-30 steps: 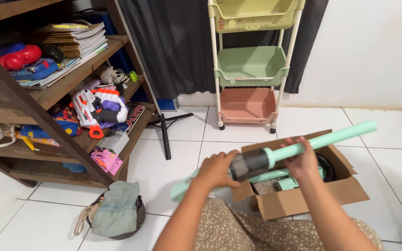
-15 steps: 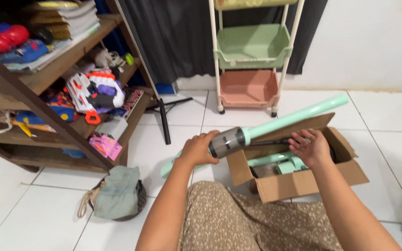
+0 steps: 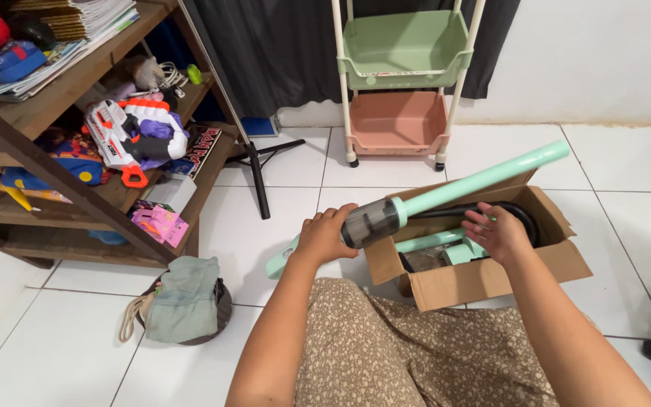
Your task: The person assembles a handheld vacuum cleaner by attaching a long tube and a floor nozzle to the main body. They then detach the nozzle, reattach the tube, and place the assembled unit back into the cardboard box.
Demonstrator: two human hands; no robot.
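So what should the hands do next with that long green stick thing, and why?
Probably bring the right hand back onto the mint-green tube: only the left hand grips it, and its long end sticks out over the cardboard box, unsupported.

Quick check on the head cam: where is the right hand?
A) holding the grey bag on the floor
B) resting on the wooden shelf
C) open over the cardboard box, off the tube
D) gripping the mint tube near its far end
C: the right hand hovers with spread fingers above the cardboard box, while only the left hand grips the mint vacuum.
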